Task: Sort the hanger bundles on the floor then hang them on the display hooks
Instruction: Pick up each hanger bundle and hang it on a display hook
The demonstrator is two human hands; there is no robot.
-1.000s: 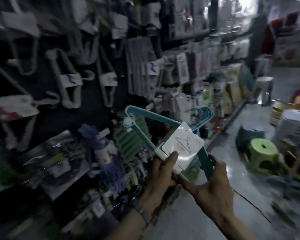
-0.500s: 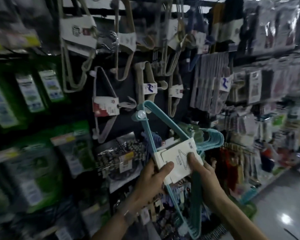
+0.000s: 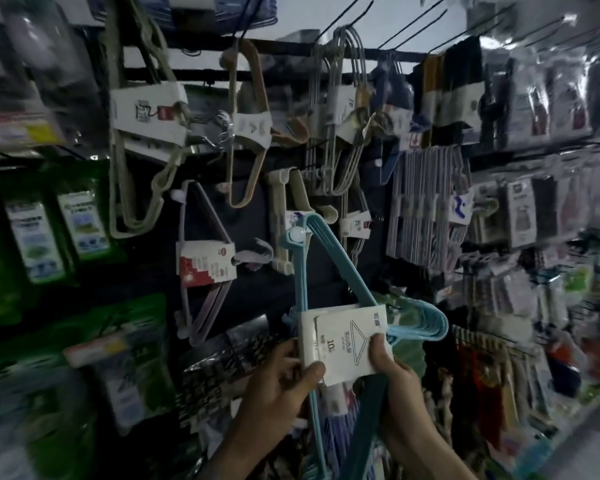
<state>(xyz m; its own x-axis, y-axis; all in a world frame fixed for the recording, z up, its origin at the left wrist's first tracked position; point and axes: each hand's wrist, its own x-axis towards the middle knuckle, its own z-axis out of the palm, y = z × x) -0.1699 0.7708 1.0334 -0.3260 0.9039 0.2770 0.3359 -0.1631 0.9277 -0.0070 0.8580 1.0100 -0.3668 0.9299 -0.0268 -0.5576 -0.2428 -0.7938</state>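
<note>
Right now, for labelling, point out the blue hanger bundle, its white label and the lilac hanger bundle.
blue hanger bundle (image 3: 343, 268): head view, on its sloping arm.
white label (image 3: 343, 341): head view, middle of its face.
lilac hanger bundle (image 3: 205, 268): head view, on its card sleeve.

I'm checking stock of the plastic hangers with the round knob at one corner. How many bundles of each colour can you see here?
Teal bundle: 1, gripped by the left hand and the right hand.
Lilac bundle: 1, hung up to the left.
Total: 2
</note>
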